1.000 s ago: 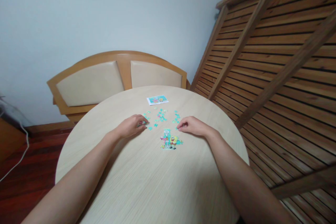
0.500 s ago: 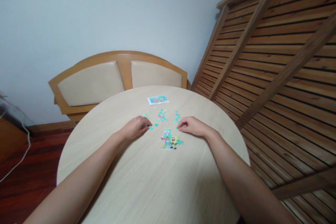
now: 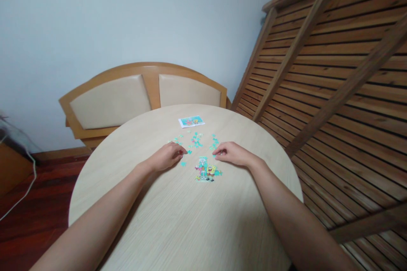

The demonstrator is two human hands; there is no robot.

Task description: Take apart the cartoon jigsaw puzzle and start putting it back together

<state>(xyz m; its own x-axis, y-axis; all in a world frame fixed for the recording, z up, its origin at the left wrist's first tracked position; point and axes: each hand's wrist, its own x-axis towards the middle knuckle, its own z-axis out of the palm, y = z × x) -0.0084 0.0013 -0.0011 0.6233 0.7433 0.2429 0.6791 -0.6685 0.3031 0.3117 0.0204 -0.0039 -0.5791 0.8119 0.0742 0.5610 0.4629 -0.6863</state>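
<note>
The person is sorting little puzzle pieces on the round table [image 3: 178,228]. The left hand [image 3: 167,156] is curling narrow, and its fingertips are touching a small piece; whether it is pinching it, I cannot tell. The right hand [image 3: 233,153] is resting curled beside more loose pieces [image 3: 196,139]. Between the hands, a bit nearer the person, the joined puzzle part [image 3: 206,170] is lying flat. Beyond the fingers a picture card [image 3: 191,121] is sitting.
</note>
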